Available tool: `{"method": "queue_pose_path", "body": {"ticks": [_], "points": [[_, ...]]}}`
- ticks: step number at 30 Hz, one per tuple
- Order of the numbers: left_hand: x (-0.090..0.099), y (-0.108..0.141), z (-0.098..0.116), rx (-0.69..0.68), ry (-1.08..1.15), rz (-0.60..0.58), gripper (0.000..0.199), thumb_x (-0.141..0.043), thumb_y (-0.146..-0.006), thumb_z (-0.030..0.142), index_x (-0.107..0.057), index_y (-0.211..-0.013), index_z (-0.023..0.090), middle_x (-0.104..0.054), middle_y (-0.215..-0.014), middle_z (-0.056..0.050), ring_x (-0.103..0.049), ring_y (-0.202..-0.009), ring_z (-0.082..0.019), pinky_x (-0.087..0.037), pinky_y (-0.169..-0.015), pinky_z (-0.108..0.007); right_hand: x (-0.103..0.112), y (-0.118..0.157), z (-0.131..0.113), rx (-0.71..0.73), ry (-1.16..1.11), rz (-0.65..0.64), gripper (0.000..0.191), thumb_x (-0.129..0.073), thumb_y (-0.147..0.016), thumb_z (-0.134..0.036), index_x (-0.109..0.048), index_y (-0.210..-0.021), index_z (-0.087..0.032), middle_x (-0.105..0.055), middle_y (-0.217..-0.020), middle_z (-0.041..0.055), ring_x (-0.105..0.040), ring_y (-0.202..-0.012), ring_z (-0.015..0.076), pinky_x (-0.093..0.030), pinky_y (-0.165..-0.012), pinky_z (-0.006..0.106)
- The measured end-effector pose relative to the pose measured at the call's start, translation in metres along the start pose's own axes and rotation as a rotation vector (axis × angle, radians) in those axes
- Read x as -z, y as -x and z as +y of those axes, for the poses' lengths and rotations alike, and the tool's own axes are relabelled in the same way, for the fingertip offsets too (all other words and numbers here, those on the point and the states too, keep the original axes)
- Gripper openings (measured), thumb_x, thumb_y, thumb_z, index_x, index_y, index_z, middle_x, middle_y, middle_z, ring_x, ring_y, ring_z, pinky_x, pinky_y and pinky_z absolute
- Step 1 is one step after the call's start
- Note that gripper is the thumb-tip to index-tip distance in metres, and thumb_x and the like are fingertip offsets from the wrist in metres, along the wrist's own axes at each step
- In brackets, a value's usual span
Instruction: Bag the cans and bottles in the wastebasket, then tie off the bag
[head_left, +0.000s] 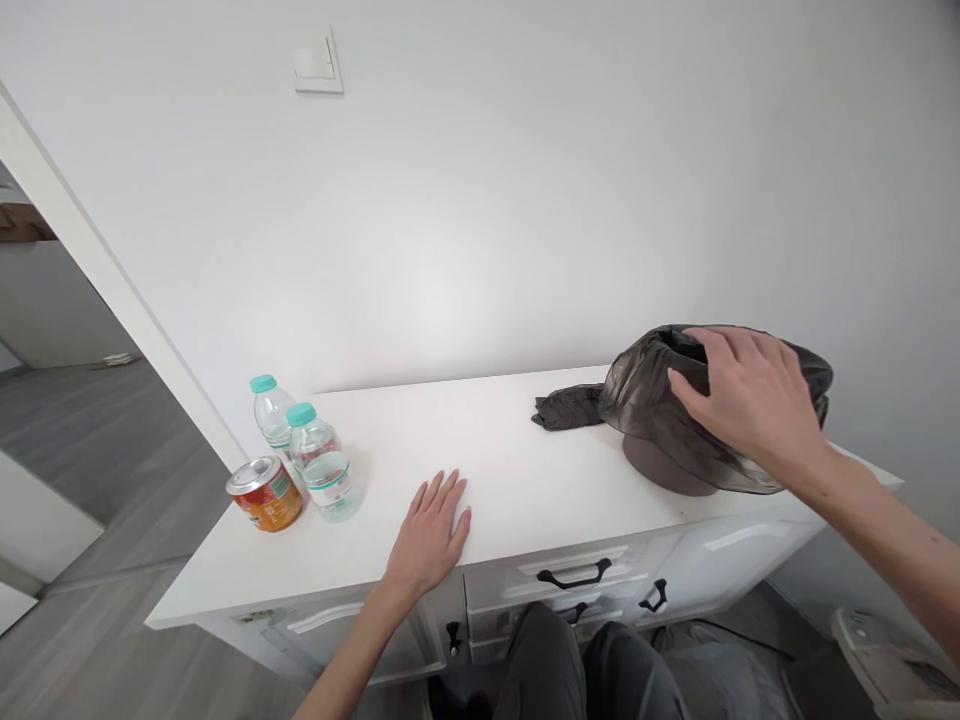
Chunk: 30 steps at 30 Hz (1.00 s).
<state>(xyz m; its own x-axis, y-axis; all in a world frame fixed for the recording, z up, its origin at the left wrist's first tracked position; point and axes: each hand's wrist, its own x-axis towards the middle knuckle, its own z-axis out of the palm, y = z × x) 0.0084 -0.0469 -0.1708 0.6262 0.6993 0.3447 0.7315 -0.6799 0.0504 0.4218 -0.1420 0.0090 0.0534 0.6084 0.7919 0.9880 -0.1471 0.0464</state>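
Note:
My left hand point(429, 530) lies flat on the white cabinet top point(480, 440), fingers stretched out and nothing in them. To its left stand a clear water bottle point(326, 478) with a turquoise cap, a second such bottle point(271, 408) behind it, and an orange-red can point(266, 495). At the right, my right hand point(754, 395) is over the mouth of a dark bin point(667, 465) lined with a thin black plastic bag point(652, 400). Its thumb and fingers are apart; whether they touch the bag is unclear.
A folded black plastic bundle point(568, 407) lies left of the bin, against the wall side. Black handles point(576, 575) stick out from the cabinet front, close to my knees point(544, 660). A light switch point(316, 62) is on the wall. An open doorway is at the far left.

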Motion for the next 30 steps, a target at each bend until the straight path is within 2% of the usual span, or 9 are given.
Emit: {"method": "queue_pose_path", "body": {"ticks": [5,8,14,18,20,24,26,28,30], "points": [[-0.004,0.0,-0.003,0.001,0.017,0.035,0.052,-0.037,-0.11,0.045,-0.049,-0.155,0.022,-0.044,-0.166,-0.007,-0.036,-0.157,-0.028,-0.033,-0.129,-0.053,-0.016,0.01,0.036,0.028,0.066,-0.014,0.058,-0.037,-0.105,-0.06,-0.075,-0.105,-0.015,-0.073,-0.082,0.021,-0.067,-0.092,0.0385,-0.043,-0.095,0.06],[-0.005,0.001,-0.004,-0.009,0.024,0.065,0.052,-0.037,-0.11,0.045,-0.048,-0.156,0.025,-0.045,-0.166,-0.007,-0.037,-0.157,-0.028,-0.034,-0.128,-0.053,-0.023,0.011,0.043,0.023,0.019,-0.008,0.065,-0.034,-0.104,-0.067,-0.076,-0.101,-0.018,-0.069,-0.07,0.0171,-0.067,-0.078,0.0349,-0.046,-0.089,0.055],[-0.003,0.001,-0.003,-0.008,0.022,0.052,0.052,-0.037,-0.11,0.045,-0.049,-0.156,0.023,-0.046,-0.165,-0.007,-0.037,-0.157,-0.028,-0.034,-0.128,-0.054,-0.025,0.007,0.034,0.042,-0.062,-0.095,0.065,-0.036,-0.103,-0.069,-0.076,-0.105,-0.018,-0.076,-0.09,0.0175,-0.069,-0.088,0.0345,-0.048,-0.084,0.049],[-0.003,0.001,-0.002,-0.009,0.027,0.048,0.052,-0.037,-0.11,0.045,-0.049,-0.156,0.023,-0.045,-0.166,-0.007,-0.036,-0.157,-0.027,-0.034,-0.129,-0.053,-0.024,0.005,0.019,0.04,-0.09,-0.105,0.061,-0.039,-0.103,-0.066,-0.076,-0.107,-0.017,-0.075,-0.09,0.0129,-0.069,-0.09,0.0331,-0.05,-0.087,0.049],[-0.004,0.001,-0.003,-0.012,0.031,0.057,0.053,-0.038,-0.11,0.045,-0.048,-0.157,0.024,-0.045,-0.166,-0.007,-0.036,-0.157,-0.027,-0.033,-0.129,-0.053,-0.022,0.005,0.01,0.054,-0.105,-0.069,0.054,-0.042,-0.104,-0.06,-0.075,-0.111,-0.017,-0.075,-0.094,0.0122,-0.069,-0.095,0.0327,-0.049,-0.092,0.051],[-0.007,0.0,-0.003,-0.001,0.028,0.055,0.052,-0.038,-0.11,0.045,-0.048,-0.157,0.024,-0.045,-0.166,-0.006,-0.036,-0.157,-0.027,-0.033,-0.129,-0.053,-0.022,0.018,-0.011,0.039,-0.154,0.117,0.043,-0.054,-0.102,-0.046,-0.064,-0.134,-0.02,-0.067,-0.131,0.0158,-0.06,-0.123,0.0344,-0.044,-0.108,0.055],[-0.006,0.0,-0.003,0.002,0.029,0.048,0.052,-0.037,-0.11,0.045,-0.049,-0.156,0.024,-0.045,-0.166,-0.006,-0.036,-0.157,-0.027,-0.033,-0.129,-0.053,-0.029,0.034,-0.025,0.058,-0.222,0.132,0.042,-0.058,-0.1,-0.041,-0.062,-0.138,-0.022,-0.062,-0.139,0.0156,-0.054,-0.133,0.0344,-0.042,-0.113,0.055],[-0.004,-0.001,-0.002,0.001,0.027,0.038,0.052,-0.037,-0.11,0.045,-0.049,-0.156,0.024,-0.044,-0.167,-0.006,-0.035,-0.158,-0.027,-0.033,-0.129,-0.052,-0.041,0.054,-0.044,0.124,-0.331,0.028,0.035,-0.056,-0.101,-0.036,-0.065,-0.132,-0.024,-0.064,-0.137,0.014,-0.054,-0.134,0.0329,-0.043,-0.114,0.054],[-0.002,-0.001,-0.001,0.002,0.022,0.028,0.052,-0.036,-0.11,0.045,-0.048,-0.156,0.023,-0.043,-0.167,-0.005,-0.034,-0.158,-0.027,-0.033,-0.129,-0.052,-0.057,0.075,-0.067,0.172,-0.465,-0.145,0.029,-0.05,-0.102,-0.033,-0.068,-0.123,-0.025,-0.068,-0.13,0.0123,-0.06,-0.126,0.0305,-0.047,-0.11,0.051]]}}
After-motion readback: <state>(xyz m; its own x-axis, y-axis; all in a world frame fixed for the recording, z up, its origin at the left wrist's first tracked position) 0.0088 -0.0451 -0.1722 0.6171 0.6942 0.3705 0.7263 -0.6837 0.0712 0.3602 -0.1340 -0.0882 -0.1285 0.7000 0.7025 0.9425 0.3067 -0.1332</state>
